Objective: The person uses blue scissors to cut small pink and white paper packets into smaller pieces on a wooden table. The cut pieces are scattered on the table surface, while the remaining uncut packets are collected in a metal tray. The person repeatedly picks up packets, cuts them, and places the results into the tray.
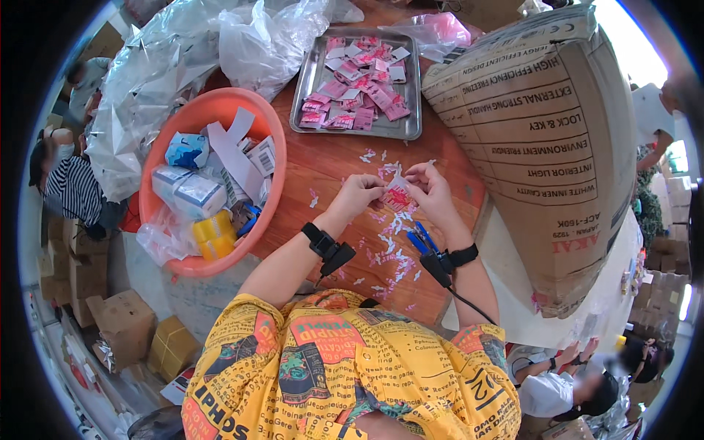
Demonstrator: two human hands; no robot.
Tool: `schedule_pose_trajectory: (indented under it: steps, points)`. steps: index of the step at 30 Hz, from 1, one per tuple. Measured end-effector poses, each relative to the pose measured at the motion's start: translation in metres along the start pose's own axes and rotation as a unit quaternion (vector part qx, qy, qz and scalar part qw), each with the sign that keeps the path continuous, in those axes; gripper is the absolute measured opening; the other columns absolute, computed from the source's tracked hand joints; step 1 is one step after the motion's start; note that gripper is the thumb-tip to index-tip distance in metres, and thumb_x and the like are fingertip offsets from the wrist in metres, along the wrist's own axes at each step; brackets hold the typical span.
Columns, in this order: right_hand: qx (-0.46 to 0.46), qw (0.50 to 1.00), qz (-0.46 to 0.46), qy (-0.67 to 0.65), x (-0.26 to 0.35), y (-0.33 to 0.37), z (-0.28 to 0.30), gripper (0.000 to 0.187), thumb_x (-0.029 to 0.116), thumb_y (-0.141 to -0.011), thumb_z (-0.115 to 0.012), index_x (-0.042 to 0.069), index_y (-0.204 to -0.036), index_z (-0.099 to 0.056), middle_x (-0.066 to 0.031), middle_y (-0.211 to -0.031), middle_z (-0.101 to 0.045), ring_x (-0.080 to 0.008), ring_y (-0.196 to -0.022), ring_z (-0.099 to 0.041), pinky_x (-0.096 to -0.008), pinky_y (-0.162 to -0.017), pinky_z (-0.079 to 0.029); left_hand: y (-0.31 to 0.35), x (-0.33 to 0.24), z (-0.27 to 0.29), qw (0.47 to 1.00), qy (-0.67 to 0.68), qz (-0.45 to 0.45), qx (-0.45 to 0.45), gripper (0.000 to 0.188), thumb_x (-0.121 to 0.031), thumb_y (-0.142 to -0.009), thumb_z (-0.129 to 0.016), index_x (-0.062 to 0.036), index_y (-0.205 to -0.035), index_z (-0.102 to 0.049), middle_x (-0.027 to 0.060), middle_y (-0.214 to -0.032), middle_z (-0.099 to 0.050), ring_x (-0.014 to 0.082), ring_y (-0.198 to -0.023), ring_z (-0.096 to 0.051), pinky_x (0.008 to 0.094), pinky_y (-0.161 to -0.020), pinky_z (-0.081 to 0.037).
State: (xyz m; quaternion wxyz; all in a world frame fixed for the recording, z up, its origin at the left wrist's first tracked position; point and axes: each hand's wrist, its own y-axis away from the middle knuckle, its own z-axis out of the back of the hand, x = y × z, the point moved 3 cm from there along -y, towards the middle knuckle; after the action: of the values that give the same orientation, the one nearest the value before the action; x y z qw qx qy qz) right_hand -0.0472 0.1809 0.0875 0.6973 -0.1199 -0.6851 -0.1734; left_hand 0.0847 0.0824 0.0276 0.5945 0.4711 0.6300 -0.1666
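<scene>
Both my hands meet over the wooden table, pinching a small pink-and-white printed packet between them. My left hand has its thumb and fingertips closed at the packet's left edge. At its right and upper edge, my right hand grips with closed fingertips. The packet has a whitish, clear-looking top. Small pink and white scraps lie strewn on the table below and around my hands. Beyond them stands a metal tray holding several pink packets. A blue-handled object shows beside my right wrist, its kind unclear.
An orange basin with boxes, paper strips and yellow tape rolls stands at left. Clear plastic bags bulge behind it. A large cardboard carton leans in from the right. Other people sit around the table and room.
</scene>
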Motion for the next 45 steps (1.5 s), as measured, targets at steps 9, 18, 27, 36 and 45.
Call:
schedule_pose_trajectory:
  steps: [9, 18, 27, 36, 45]
  points:
    - [-0.046, 0.998, 0.005, 0.035, 0.004, 0.007, 0.013, 0.007, -0.001, -0.078, -0.058, 0.000, -0.085, -0.057, -0.0007, -0.075, -0.059, -0.0038, -0.064, -0.053, -0.0178, -0.055, -0.042, 0.012, -0.023, -0.006, 0.958, -0.119, -0.212, -0.154, 0.025, -0.012, -0.084, -0.057, 0.0025, -0.105, -0.055, 0.0085, -0.096, -0.060, 0.0135, -0.081, -0.059, 0.0246, -0.072, -0.047]
    - [-0.126, 0.985, 0.085, 0.084, 0.033, 0.023, 0.007, 0.005, 0.001, -0.079, -0.057, -0.001, -0.083, -0.060, -0.0017, -0.073, -0.060, -0.0050, -0.062, -0.053, -0.0207, -0.056, -0.043, 0.032, -0.055, -0.040, 0.956, -0.156, -0.247, -0.038, 0.020, -0.005, -0.074, -0.066, 0.0020, -0.088, -0.053, 0.0080, -0.081, -0.061, 0.0123, -0.076, -0.059, 0.0260, -0.066, -0.048]
    - [0.005, 0.994, -0.056, -0.096, 0.031, 0.045, 0.027, 0.012, 0.006, -0.078, -0.063, -0.002, -0.086, -0.063, -0.0035, -0.072, -0.061, -0.0075, -0.060, -0.054, -0.0209, -0.054, -0.044, 0.038, -0.046, -0.048, 0.973, -0.109, -0.191, 0.069, 0.009, 0.002, -0.079, -0.060, 0.0001, -0.085, -0.054, 0.0049, -0.084, -0.061, 0.0101, -0.080, -0.059, 0.0232, -0.071, -0.048]
    - [-0.035, 0.992, 0.093, 0.083, 0.039, 0.067, 0.030, 0.010, 0.005, -0.079, -0.061, -0.003, -0.083, -0.064, -0.0021, -0.074, -0.061, -0.0069, -0.061, -0.055, -0.0203, -0.055, -0.043, 0.056, -0.047, -0.066, 0.977, -0.047, -0.203, 0.041, 0.013, 0.000, -0.080, -0.060, 0.0012, -0.091, -0.055, 0.0069, -0.085, -0.062, 0.0088, -0.075, -0.058, 0.0220, -0.066, -0.047]
    - [-0.026, 0.999, -0.002, -0.042, 0.024, 0.090, 0.030, 0.011, 0.008, -0.082, -0.060, -0.002, -0.087, -0.063, -0.0026, -0.074, -0.061, -0.0060, -0.060, -0.055, -0.0194, -0.053, -0.044, 0.064, -0.043, -0.077, 0.984, -0.089, -0.151, 0.025, 0.022, -0.005, -0.081, -0.060, 0.0035, -0.100, -0.056, 0.0059, -0.085, -0.062, 0.0088, -0.075, -0.057, 0.0210, -0.067, -0.046]
